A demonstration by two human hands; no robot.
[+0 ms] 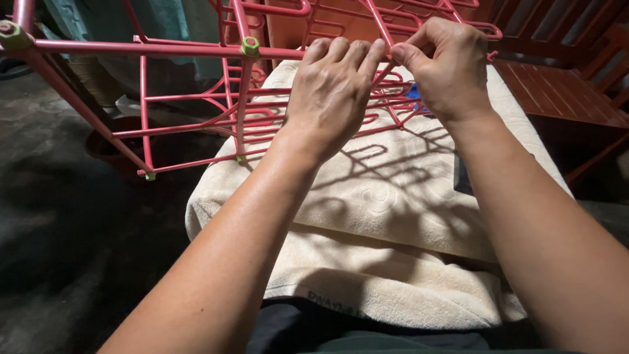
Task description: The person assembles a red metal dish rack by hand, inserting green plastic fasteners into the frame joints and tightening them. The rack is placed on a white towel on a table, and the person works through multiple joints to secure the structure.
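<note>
The pink plastic rack [196,111] stands tilted across the cream towel [393,216] on my lap, its slanted bar right under my fingertips. My left hand [331,92] curls its fingers over that bar; my right hand [445,65] pinches it, I think, between thumb and forefinger. Green nuts [249,46] cap the joints. A red wooden bench [557,92] sits to the right.

Hard light from above and ahead falls on both forearms and the cream towel [393,196] — the pink rack [196,98] throws crisp looping shadows just below the fingers. Floor left of the fingers very dim. Wide-angle bowing at the edges — focus sharp.
</note>
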